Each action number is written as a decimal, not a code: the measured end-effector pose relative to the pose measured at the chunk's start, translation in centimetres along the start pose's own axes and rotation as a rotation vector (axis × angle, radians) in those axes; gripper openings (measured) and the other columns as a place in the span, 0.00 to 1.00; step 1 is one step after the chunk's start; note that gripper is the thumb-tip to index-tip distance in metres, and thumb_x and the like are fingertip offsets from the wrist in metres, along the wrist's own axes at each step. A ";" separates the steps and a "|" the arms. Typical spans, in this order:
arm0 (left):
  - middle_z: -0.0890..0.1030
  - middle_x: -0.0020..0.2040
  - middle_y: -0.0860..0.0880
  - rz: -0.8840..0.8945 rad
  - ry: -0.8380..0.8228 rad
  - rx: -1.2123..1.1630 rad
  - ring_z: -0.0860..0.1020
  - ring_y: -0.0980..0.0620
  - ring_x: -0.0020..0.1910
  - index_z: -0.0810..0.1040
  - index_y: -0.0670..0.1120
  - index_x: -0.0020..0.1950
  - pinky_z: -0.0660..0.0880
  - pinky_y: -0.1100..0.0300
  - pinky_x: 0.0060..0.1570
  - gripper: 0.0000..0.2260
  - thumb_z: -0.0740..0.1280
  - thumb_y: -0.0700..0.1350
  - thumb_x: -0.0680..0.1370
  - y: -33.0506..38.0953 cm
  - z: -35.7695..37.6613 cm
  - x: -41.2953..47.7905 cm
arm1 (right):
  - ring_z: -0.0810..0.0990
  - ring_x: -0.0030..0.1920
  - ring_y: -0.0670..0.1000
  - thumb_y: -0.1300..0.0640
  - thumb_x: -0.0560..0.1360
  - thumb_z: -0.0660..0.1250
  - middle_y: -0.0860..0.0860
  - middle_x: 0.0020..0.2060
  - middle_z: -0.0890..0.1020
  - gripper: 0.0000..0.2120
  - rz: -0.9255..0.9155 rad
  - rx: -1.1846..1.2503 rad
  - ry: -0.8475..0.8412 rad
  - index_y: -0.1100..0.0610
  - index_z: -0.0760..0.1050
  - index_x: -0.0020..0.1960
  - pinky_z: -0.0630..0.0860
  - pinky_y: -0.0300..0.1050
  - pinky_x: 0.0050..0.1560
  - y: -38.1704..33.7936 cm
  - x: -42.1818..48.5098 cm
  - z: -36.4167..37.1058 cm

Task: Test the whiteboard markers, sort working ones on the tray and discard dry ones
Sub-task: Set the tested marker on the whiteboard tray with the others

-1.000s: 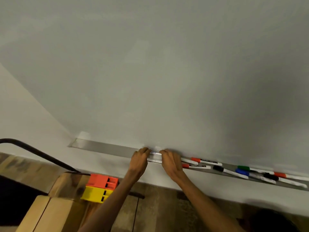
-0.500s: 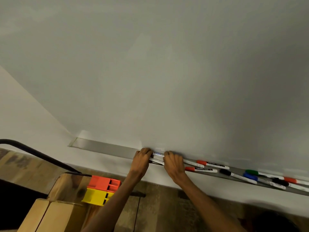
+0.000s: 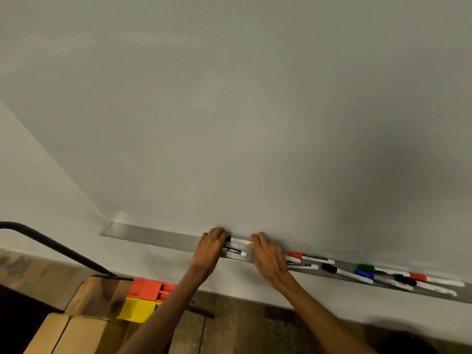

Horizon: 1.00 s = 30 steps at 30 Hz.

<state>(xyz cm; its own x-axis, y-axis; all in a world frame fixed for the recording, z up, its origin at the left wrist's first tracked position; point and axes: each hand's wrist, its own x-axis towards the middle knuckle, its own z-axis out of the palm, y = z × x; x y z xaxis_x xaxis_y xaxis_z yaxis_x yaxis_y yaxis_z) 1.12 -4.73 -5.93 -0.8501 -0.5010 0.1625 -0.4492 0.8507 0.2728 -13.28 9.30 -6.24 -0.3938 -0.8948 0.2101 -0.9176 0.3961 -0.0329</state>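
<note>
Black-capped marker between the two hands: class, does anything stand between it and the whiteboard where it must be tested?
Nothing visible does. The left hand and right hand hold the black-capped marker by its ends at the tray; the whiteboard above is bare. A second marker lies in front, not between.

Single head view, wide-angle, facing whiteboard (image 3: 229, 111) close, angled down toward tray (image 3: 153, 236).

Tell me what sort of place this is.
Likely a classroom or meeting room: a large white whiteboard covers the wall, a long grey metal tray beneath it holds capped whiteboard markers in red, green, blue and black, and a wooden table stands at lower left.
</note>
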 end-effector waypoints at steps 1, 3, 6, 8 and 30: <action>0.79 0.53 0.50 0.003 -0.005 -0.005 0.77 0.50 0.52 0.75 0.49 0.56 0.74 0.58 0.47 0.20 0.74 0.37 0.67 0.0 -0.3 0.0 | 0.75 0.23 0.48 0.56 0.55 0.81 0.51 0.37 0.78 0.20 0.006 0.005 0.001 0.56 0.78 0.44 0.70 0.39 0.20 0.1 0.0 -0.5; 0.77 0.55 0.51 0.016 -0.013 -0.007 0.76 0.50 0.54 0.73 0.50 0.58 0.70 0.60 0.49 0.15 0.68 0.39 0.73 0.2 -0.9 0.1 | 0.76 0.27 0.49 0.56 0.61 0.76 0.50 0.39 0.78 0.14 0.002 -0.009 -0.015 0.54 0.78 0.45 0.72 0.41 0.22 0.1 -0.1 -1.4; 0.77 0.53 0.51 0.061 0.012 -0.033 0.75 0.50 0.52 0.73 0.49 0.56 0.68 0.60 0.48 0.07 0.62 0.42 0.79 0.8 -2.3 0.1 | 0.77 0.34 0.50 0.50 0.69 0.69 0.49 0.40 0.77 0.08 0.018 0.028 0.060 0.53 0.77 0.44 0.74 0.44 0.28 -0.1 -0.2 -2.8; 0.77 0.52 0.49 0.114 0.019 -0.048 0.76 0.48 0.50 0.73 0.48 0.55 0.69 0.59 0.48 0.06 0.61 0.42 0.80 1.6 -3.1 0.0 | 0.76 0.41 0.51 0.46 0.72 0.66 0.49 0.42 0.77 0.10 0.005 0.082 0.076 0.52 0.75 0.46 0.75 0.46 0.37 -0.5 0.1 -3.8; 0.79 0.58 0.42 0.379 0.060 -0.027 0.78 0.43 0.55 0.74 0.42 0.64 0.77 0.53 0.49 0.16 0.62 0.35 0.76 5.7 -7.1 2.0 | 0.79 0.37 0.55 0.37 0.75 0.55 0.53 0.37 0.84 0.24 -0.059 0.336 0.050 0.54 0.80 0.45 0.77 0.50 0.38 3.1 1.6 -8.9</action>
<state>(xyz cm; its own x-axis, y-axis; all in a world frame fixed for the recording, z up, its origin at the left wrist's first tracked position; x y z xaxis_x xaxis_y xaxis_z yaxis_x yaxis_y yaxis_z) -1.23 -2.01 2.74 -0.9366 -0.1607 0.3112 -0.0979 0.9732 0.2078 -16.27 10.97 2.68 -0.3439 -0.8998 0.2683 -0.9085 0.2466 -0.3375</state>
